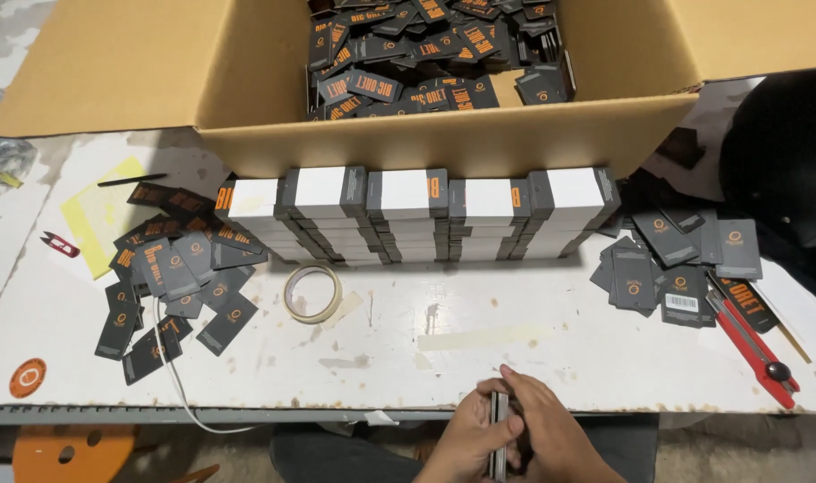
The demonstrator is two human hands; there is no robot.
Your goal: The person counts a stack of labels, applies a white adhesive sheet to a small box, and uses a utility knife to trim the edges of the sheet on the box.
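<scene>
A thin stack of tags (497, 436) is being held on edge at the table's (515, 349) near edge. It is being pinched between left hand (466, 443) and right hand (544, 427), fingers closed around it.

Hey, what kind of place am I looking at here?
Likely a packing or labelling workbench: an open cardboard box full of dark tags, banded tag stacks in a row, and both hands squaring another stack.

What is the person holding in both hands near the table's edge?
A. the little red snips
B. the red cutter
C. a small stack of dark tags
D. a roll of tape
C: both hands, left hand and right hand, squeeze a small stack of dark tags, while the roll of tape, red cutter and little red snips lie untouched on the white table.
</scene>
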